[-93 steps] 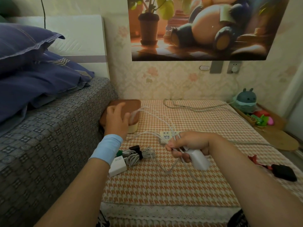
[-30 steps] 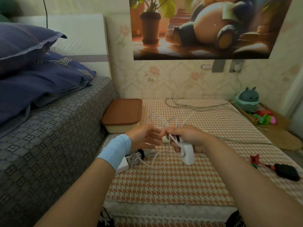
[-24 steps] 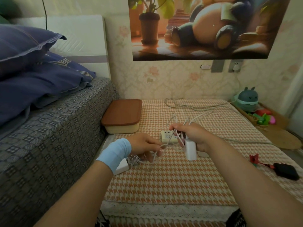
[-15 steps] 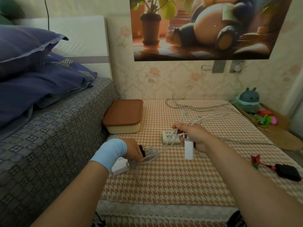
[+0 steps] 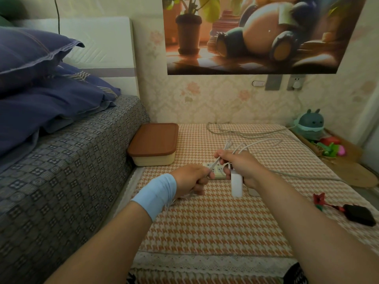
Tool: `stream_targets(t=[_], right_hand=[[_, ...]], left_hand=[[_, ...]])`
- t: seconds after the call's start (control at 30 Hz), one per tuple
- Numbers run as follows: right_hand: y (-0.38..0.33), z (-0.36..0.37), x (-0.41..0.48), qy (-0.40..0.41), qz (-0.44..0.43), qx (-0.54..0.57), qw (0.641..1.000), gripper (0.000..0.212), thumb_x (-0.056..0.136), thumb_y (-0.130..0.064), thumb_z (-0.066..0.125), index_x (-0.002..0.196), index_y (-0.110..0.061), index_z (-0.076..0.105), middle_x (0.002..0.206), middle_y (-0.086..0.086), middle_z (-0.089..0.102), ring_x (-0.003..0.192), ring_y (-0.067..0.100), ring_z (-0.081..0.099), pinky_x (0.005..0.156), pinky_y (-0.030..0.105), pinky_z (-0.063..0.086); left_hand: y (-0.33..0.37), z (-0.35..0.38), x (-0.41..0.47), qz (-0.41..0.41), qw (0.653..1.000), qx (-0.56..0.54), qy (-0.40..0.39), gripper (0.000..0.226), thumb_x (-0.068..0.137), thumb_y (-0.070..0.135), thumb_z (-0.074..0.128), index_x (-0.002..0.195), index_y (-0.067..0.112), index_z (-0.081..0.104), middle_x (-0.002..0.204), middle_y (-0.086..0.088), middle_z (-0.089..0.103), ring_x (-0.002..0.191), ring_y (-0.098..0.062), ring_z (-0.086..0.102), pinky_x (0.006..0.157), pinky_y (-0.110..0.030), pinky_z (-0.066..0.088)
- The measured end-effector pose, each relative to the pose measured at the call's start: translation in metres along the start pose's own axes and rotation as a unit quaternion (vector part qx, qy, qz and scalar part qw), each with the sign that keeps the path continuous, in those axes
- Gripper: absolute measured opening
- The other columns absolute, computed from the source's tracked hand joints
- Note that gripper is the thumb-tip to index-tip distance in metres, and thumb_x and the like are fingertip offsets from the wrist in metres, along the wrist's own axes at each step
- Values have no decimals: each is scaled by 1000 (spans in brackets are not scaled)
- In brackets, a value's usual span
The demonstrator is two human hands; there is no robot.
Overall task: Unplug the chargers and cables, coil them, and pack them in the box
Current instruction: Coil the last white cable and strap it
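head view looks down over both my forearms at the tabletop (image 5: 215,226), which is covered by an orange-and-cream houndstooth cloth. my right hand (image 5: 241,167) is curled round a white charger (image 5: 236,186), with the block hanging down below my fingers. the same hand pins several loops of the white cable (image 5: 254,142), which stand up behind my knuckles. my left hand (image 5: 189,180), with a pale blue wristband (image 5: 156,194) behind it, is closed on a strand of that cable, and the strand runs taut up to my right thumb. the two hands are close together, just above the power strip (image 5: 214,171), which lies flat on the cloth and is partly hidden by them. a few thin white strands show under my left wrist; i cannot tell what they belong to. the box (image 5: 152,145) sits at the far left of the tabletop, hard against the bed (image 5: 67,171), with its brown lid on. a grey cord (image 5: 231,132) loops across the far side of the cloth. near the right edge lies a black adapter (image 5: 359,214) with a small red thing (image 5: 319,199) just beside it. a teal plush toy (image 5: 310,127) sits in the far right corner.
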State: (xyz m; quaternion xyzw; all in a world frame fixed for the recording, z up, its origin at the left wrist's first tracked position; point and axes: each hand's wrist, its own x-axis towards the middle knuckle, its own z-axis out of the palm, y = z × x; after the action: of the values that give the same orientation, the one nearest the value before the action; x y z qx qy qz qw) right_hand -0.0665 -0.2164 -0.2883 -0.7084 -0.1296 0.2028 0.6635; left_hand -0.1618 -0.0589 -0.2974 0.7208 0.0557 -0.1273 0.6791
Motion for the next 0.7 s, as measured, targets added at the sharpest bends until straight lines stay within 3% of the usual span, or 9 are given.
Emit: stream_targets(t=[0.13, 0.2, 0.27, 0.33, 0.43, 0.53, 0.63, 0.7], right_hand=[[-3, 2, -8, -52, 18, -2, 998, 36, 92, -41, 71, 102, -7, 77, 90, 4, 76, 47, 15, 48, 48, 29, 44], [-6, 10, -18, -116, 18, -39, 992, 41, 89, -42, 73, 103, -4, 75, 91, 8, 78, 47, 16, 48, 48, 28, 45], [-7, 17, -24, -162, 8, -91, 983, 33, 89, -36, 74, 96, -4, 73, 77, 6, 76, 48, 17, 49, 49, 28, 45], [-6, 22, -25, -203, 9, -135, 970, 30, 88, -33, 76, 96, -4, 75, 84, 4, 78, 48, 15, 49, 50, 27, 46], [-1, 29, -25, -248, 1, -180, 952, 30, 86, -30, 79, 95, -2, 78, 96, 7, 78, 50, 16, 48, 52, 26, 45], [3, 31, -21, -259, 9, -193, 946, 28, 87, -23, 79, 90, 4, 73, 75, 11, 70, 51, 16, 48, 54, 28, 44], [2, 28, -21, -291, 38, -234, 927, 37, 92, -27, 74, 98, 10, 70, 74, 9, 66, 54, 14, 51, 57, 27, 46], [-2, 23, -24, -327, 69, -252, 908, 26, 96, -26, 69, 96, 1, 72, 79, 3, 71, 56, 13, 52, 57, 25, 47]], left_hand=[[11, 3, 3, 29, 975, -216, 43, 28, 104, 17, 31, 81, 17, 47, 54, 7, 30, 41, -6, 25, 58, -24, 38], [14, -2, 7, 72, 936, -340, 56, 26, 105, 20, 31, 83, 17, 44, 54, 7, 33, 41, -6, 29, 61, -25, 39], [16, -8, 9, 102, 894, -433, 61, 27, 105, 23, 30, 83, 16, 44, 58, 6, 34, 43, -8, 32, 62, -27, 38], [17, -13, 11, 117, 859, -496, 56, 30, 106, 23, 30, 82, 15, 45, 60, 5, 34, 43, -9, 33, 61, -26, 44], [19, -19, 10, 130, 823, -551, 55, 33, 105, 21, 29, 79, 13, 46, 59, 3, 35, 42, -10, 34, 57, -25, 53], [20, -28, 8, 117, 804, -581, 52, 36, 105, 22, 28, 76, 13, 47, 57, 3, 33, 39, -11, 32, 55, -26, 53], [21, -43, 1, 115, 808, -574, 64, 36, 104, 25, 29, 75, 15, 48, 55, 5, 32, 38, -12, 28, 49, -22, 48], [21, -52, -1, 119, 815, -560, 89, 37, 105, 26, 28, 76, 15, 48, 54, 4, 33, 37, -12, 28, 45, -20, 45]])
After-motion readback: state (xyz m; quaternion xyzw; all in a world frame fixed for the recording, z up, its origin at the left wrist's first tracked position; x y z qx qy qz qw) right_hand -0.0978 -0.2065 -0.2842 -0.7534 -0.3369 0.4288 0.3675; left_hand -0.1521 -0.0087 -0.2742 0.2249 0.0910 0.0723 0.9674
